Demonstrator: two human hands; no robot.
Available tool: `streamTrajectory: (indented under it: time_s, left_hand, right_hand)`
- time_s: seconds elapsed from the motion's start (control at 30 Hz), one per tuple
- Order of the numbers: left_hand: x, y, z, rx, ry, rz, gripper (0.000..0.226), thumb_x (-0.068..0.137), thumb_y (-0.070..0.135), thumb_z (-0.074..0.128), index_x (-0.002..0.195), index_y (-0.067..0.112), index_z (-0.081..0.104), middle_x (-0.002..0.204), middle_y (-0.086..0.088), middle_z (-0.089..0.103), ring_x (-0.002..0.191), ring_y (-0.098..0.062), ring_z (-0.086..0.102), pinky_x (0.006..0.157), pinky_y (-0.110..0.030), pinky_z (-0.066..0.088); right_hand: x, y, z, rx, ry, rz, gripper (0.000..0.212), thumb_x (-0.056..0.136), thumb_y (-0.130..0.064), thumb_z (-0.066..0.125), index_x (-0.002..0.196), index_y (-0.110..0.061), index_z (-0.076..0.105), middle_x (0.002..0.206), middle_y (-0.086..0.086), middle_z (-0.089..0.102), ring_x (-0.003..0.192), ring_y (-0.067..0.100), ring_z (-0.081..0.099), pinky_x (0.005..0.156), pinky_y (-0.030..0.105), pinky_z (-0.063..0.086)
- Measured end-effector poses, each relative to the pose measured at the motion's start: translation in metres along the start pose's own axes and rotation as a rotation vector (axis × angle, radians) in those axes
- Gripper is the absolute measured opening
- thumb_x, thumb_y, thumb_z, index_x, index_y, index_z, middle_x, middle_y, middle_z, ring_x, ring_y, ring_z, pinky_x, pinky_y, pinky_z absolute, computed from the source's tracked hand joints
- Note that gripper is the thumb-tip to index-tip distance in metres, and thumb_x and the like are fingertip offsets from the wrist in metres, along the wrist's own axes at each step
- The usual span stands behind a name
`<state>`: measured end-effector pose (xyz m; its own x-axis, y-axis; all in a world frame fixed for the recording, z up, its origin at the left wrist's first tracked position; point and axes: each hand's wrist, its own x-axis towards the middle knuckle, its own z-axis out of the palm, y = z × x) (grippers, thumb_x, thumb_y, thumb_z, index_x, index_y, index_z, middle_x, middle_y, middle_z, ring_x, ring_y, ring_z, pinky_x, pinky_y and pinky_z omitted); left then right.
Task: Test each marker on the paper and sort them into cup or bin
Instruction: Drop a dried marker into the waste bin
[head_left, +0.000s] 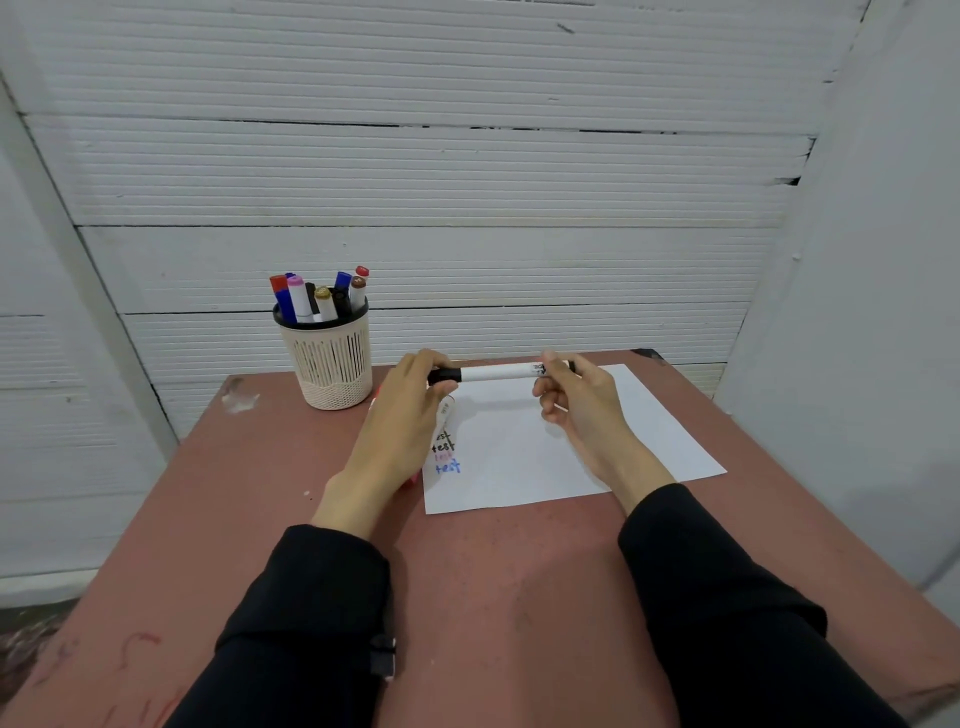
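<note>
You are holding a white-barrelled marker (496, 372) level over the far edge of the paper (545, 441), lying left to right between your two hands. Your left hand (410, 410) is gripping the black cap (445, 375) at the marker's left end, with fingers and thumb curled round it. Your right hand (576, 397) is pinching the barrel near its right end, where some dark print is showing, with the fingers bent in around it and the thumb on the far side. The paper is lying flat on the reddish-brown table (493, 571), toward the right and far part of the top, and the word "test" (445, 457) is showing several times in a short column near its left edge, in black, pink and blue, with your left hand partly covering the topmost lines. To the far left of the paper, a cream slotted cup (332, 364) with a dark rim is standing upright on the table, and it is holding a bunch of capped markers (319, 296) with red, blue, pink, black, gold and brown tops. A little red is peeking out from under your left hand, at the paper's left edge, but you cannot tell what it is. Black sleeves (322, 597) are covering both your forearms.
</note>
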<state>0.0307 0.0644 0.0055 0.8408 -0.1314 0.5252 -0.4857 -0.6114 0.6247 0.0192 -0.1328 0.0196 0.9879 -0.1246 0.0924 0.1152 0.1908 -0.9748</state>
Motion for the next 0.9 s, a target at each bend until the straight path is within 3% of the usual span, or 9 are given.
streamTrajectory:
  time_s: [0.13, 0.27, 0.37, 0.47, 0.6, 0.8, 0.9]
  left_hand:
    - [-0.002, 0.001, 0.001, 0.093, -0.003, -0.013, 0.025, 0.095, 0.013, 0.053, 0.119, 0.022, 0.053, 0.114, 0.005, 0.05, 0.105, -0.017, 0.045, 0.091, -0.033, 0.041]
    - [-0.008, 0.007, 0.01, 0.282, -0.028, -0.074, 0.042, 0.096, 0.02, 0.053, 0.136, 0.013, 0.041, 0.133, -0.007, 0.043, 0.121, -0.026, 0.042, 0.098, -0.036, 0.036]
    - [-0.014, 0.021, 0.023, 0.441, -0.122, 0.014, 0.04, 0.099, 0.034, 0.047, 0.135, 0.017, 0.044, 0.138, -0.003, 0.041, 0.118, -0.026, 0.048, 0.096, -0.034, 0.036]
    - [-0.02, 0.031, 0.036, 0.481, -0.272, 0.078, 0.047, 0.1, 0.044, 0.04, 0.14, 0.02, 0.04, 0.149, 0.001, 0.032, 0.129, -0.022, 0.041, 0.105, -0.033, 0.03]
    - [-0.022, 0.026, 0.039, 0.516, -0.397, 0.088, 0.043, 0.101, 0.042, 0.036, 0.135, 0.018, 0.045, 0.141, -0.001, 0.044, 0.126, -0.021, 0.044, 0.106, -0.032, 0.029]
    - [-0.023, 0.029, 0.037, 0.514, -0.423, 0.034, 0.039, 0.1, 0.042, 0.036, 0.131, 0.021, 0.047, 0.135, 0.003, 0.047, 0.124, -0.017, 0.042, 0.096, -0.035, 0.04]
    - [-0.022, 0.029, 0.037, 0.539, -0.418, 0.008, 0.035, 0.099, 0.034, 0.037, 0.129, 0.019, 0.048, 0.133, 0.001, 0.047, 0.122, -0.019, 0.042, 0.096, -0.035, 0.041]
  right_hand:
    - [0.004, 0.001, -0.001, -0.082, 0.074, -0.048, 0.016, 0.098, -0.015, 0.054, 0.084, -0.011, 0.061, 0.063, 0.003, 0.06, 0.052, 0.013, 0.045, 0.051, 0.022, 0.037]
    - [0.003, 0.006, -0.004, -0.404, 0.227, -0.309, 0.014, 0.101, -0.021, 0.048, 0.091, -0.012, 0.055, 0.068, 0.002, 0.058, 0.055, 0.006, 0.044, 0.053, 0.016, 0.037]
    - [0.0, 0.009, -0.006, -0.569, 0.264, -0.49, 0.013, 0.104, -0.021, 0.041, 0.097, -0.014, 0.05, 0.071, 0.008, 0.056, 0.057, 0.007, 0.04, 0.052, 0.017, 0.033]
    - [0.005, 0.013, -0.012, -0.691, 0.288, -0.535, 0.013, 0.104, -0.017, 0.037, 0.099, -0.014, 0.049, 0.073, 0.001, 0.052, 0.063, 0.011, 0.042, 0.056, 0.021, 0.033]
    - [0.009, 0.018, -0.017, -0.733, 0.319, -0.524, 0.013, 0.103, -0.016, 0.038, 0.098, -0.015, 0.05, 0.072, -0.009, 0.047, 0.065, 0.011, 0.042, 0.056, 0.022, 0.03]
    - [-0.005, 0.021, -0.027, -0.714, 0.313, -0.559, 0.011, 0.101, -0.017, 0.042, 0.095, -0.017, 0.051, 0.078, -0.006, 0.052, 0.067, 0.013, 0.046, 0.06, 0.025, 0.037]
    - [-0.019, 0.012, -0.048, -0.721, 0.321, -0.594, 0.011, 0.1, -0.015, 0.043, 0.094, -0.017, 0.052, 0.077, -0.01, 0.051, 0.066, 0.007, 0.044, 0.059, 0.018, 0.035]
